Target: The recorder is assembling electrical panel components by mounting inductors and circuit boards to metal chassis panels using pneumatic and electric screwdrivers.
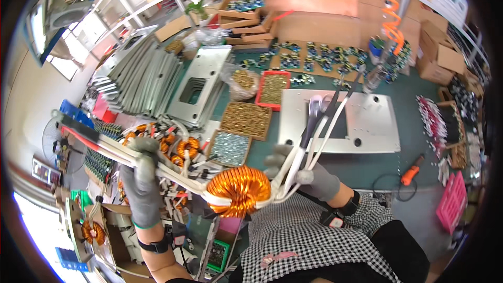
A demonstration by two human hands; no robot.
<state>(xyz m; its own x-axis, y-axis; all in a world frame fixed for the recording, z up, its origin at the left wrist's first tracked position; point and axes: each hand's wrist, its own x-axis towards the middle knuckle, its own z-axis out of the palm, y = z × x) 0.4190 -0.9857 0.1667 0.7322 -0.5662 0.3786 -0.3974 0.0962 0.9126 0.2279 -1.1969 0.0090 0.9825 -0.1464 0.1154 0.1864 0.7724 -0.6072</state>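
A large copper-wound ring coil [240, 187] hangs in the air in front of my body, between my two gloved hands. White-sleeved leads run out from both of its sides. My left hand [140, 191], in a grey glove, is closed round the leads on the left, whose far ends show dark and red sleeving. On the other side, the fingers of my right hand [324, 184] are wrapped round the bundle of leads beside the coil. These leads rise over a flat silver metal panel [372, 120] with a rectangular opening, ending in black sleeves and bare lugs.
More copper coils [187, 148] lie piled at the left. Stacked metal panels [144, 76] stand behind them. Boxes of brass fasteners [245, 119] and silver screws [229, 148] sit mid-bench. An orange-handled tool [412, 171] and pink crate [451, 202] are at right.
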